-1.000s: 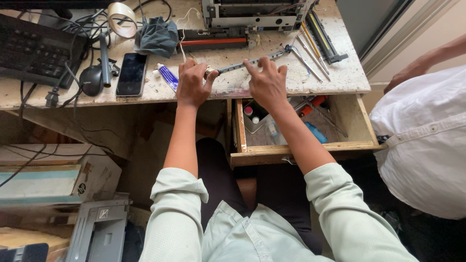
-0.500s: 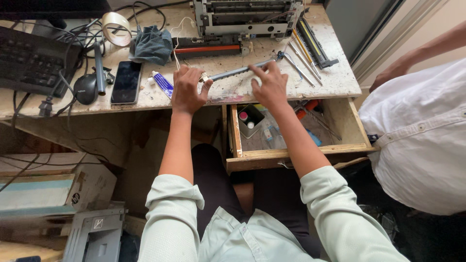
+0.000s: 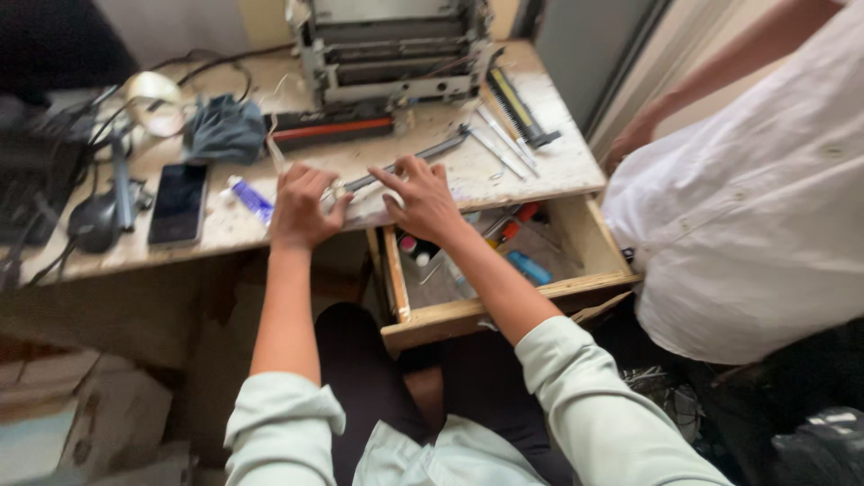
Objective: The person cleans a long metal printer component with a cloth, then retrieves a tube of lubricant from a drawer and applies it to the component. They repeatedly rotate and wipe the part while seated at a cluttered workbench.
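A long grey metal roller rod (image 3: pixel 430 153) lies slanted on the worn wooden desk (image 3: pixel 558 166). My left hand (image 3: pixel 304 205) grips its near end by the desk's front edge. My right hand (image 3: pixel 421 198) rests on the rod a little further along, fingers curled over it. A stripped printer frame (image 3: pixel 396 49) stands at the back of the desk. A black and red cartridge (image 3: pixel 333 126) lies in front of it.
An open wooden drawer (image 3: pixel 468 310) below my right arm holds pens and small bottles. A phone (image 3: pixel 178 203), a mouse (image 3: pixel 93 221), a blue tube (image 3: pixel 250 199), a grey cloth (image 3: pixel 223 129) and cables lie to the left. A person in a white shirt (image 3: pixel 756 207) stands at the right.
The camera has come closer and tilted. Both hands stay on the rod, with the left hand shifted slightly toward the desk's front edge.
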